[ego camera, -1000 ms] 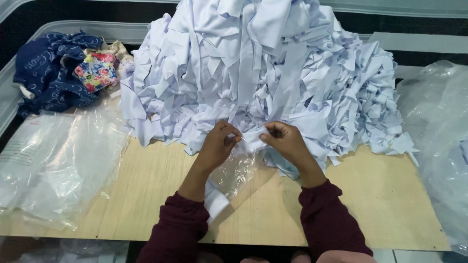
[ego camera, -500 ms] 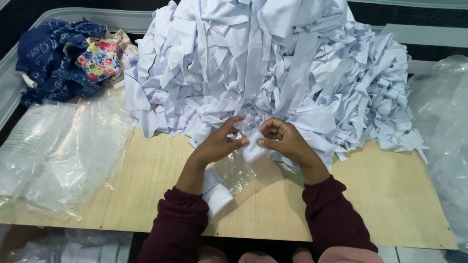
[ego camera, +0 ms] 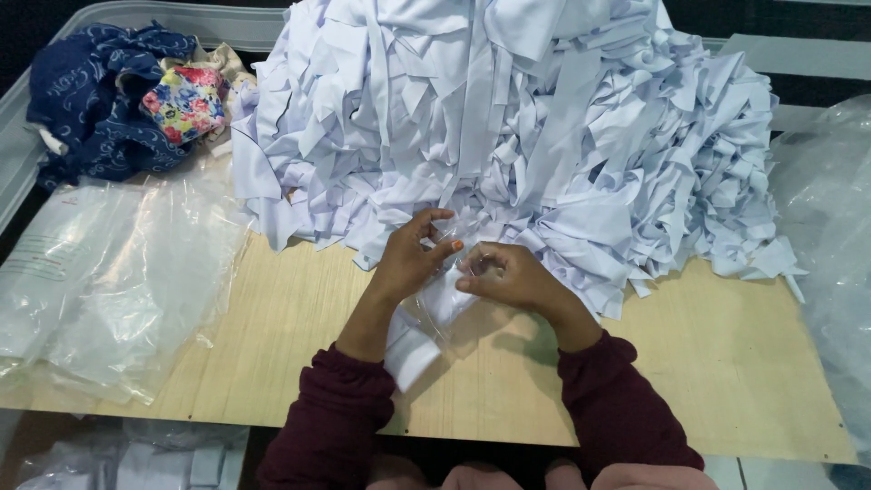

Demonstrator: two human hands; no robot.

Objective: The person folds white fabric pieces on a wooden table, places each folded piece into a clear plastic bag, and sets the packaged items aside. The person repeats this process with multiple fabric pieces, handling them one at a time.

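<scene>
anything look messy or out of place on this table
The white cloth strips lie in a loose tangled heap, spreading over the wooden table. The dark blue and floral fabric is bunched at the far left corner.

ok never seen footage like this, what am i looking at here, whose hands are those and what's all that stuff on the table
This is no machine: a person wears a camera on the head, so you look down at their own two arms in dark red sleeves. The left hand and right hand meet at the table's middle, together holding a clear plastic bag with a folded white cloth piece in it. Behind them rises a big heap of white fabric strips. On the wooden tabletop lie more clear plastic bags at the left, and beyond those a dark blue patterned cloth with a bright flowered cloth.
</scene>
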